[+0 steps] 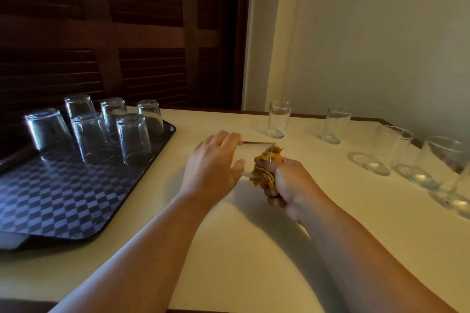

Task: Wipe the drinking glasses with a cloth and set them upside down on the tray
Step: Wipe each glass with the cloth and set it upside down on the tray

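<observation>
Right now, in the middle of the head view, your left hand (213, 162) curls around a clear glass (254, 155) held on its side. Your right hand (287, 183) grips a yellow cloth (267, 164) that is bunched at the open end of the glass. At the left of the frame, six glasses (133, 140) stand upside down on the dark checked tray (63, 201). Along the right side, more glasses (279, 119) stand mouth up on the pale table (229, 249).
</observation>
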Demonstrator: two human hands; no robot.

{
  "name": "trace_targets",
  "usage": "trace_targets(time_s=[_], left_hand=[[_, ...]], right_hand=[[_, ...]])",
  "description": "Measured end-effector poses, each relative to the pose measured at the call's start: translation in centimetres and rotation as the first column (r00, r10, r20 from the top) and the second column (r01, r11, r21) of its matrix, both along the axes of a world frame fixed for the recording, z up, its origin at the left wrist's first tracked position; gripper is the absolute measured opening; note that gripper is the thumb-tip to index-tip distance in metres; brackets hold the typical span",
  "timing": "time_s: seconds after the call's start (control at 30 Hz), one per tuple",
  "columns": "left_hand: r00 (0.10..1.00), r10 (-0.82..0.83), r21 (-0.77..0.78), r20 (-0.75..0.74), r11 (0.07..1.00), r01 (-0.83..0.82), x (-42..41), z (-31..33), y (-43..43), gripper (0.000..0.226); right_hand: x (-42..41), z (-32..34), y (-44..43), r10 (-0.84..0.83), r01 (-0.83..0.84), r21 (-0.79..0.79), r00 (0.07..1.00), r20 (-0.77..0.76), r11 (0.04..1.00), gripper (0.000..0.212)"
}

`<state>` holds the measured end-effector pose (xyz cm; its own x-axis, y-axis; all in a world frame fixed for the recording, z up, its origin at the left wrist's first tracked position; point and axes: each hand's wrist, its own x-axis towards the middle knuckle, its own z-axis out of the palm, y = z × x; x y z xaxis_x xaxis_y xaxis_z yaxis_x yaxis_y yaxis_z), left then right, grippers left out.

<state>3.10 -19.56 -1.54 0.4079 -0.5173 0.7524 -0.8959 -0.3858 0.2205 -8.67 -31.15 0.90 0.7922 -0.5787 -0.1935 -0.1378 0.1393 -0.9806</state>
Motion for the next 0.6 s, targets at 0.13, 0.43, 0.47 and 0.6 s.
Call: trace_targets(time_s=[0.13,0.43,0.47,0.6], left_hand=[[0.979,-0.171,0.001,-0.109,0.985,0.172,0.6,0.0,0.4,0.057],[0.997,0.021,-0.004,0.071,1.000,-0.021,-0.1,0.5,0.3,0.043],[0.999,0.003,-0.024,0.050,1.000,-0.001,0.0,0.6,0.3,0.045],[0.955,-0.205,0.062,-0.214,0.973,0.223,0.5,0.5,0.8,0.061]], right_hand=[[-0.4,-0.1,-1.5,-0.001,0.086,-0.735,0.993,0.115,0.673,0.005],[-0.5,0.4,0.3,0.118,-0.116,0.133,0.993,-0.014,0.984,0.019],[-0.5,0.6,0.2,0.109,-0.109,-0.029,0.994,0.023,0.994,0.015],[-1.3,0.5,-2.3,0.133,0.087,-0.894,0.978,0.161,0.440,0.015]])
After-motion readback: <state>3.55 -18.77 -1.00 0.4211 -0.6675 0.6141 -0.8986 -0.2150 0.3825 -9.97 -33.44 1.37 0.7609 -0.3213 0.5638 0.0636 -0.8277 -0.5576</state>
